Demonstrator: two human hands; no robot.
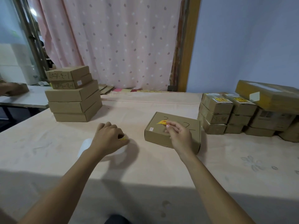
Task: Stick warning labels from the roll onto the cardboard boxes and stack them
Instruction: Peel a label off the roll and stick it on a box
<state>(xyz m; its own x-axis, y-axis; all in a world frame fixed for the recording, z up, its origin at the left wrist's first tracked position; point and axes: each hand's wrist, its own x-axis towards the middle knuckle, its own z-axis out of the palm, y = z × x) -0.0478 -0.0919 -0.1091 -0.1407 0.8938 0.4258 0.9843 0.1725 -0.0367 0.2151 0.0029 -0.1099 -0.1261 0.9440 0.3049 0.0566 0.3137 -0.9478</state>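
A flat cardboard box [176, 126] with black handwriting lies on the table right of centre. My right hand [179, 133] hovers over its lid, pinching a yellow and red warning label [162, 122] at one end, with the label just above the lid. My left hand [110, 138] rests on the table, closed around the label roll [123, 137], whose white backing strip [85, 146] trails out under my wrist. A stack of plain boxes [74, 97] stands at the back left. Stacked boxes bearing yellow labels [226, 113] stand at the right.
A long box [268, 96] leans across the right-hand stacks. The table wears a pale pink cloth [145, 175]. A pink spotted curtain [113, 42] hangs behind. At the far left, another person's hand [9, 90] holds a box on a neighbouring grey table.
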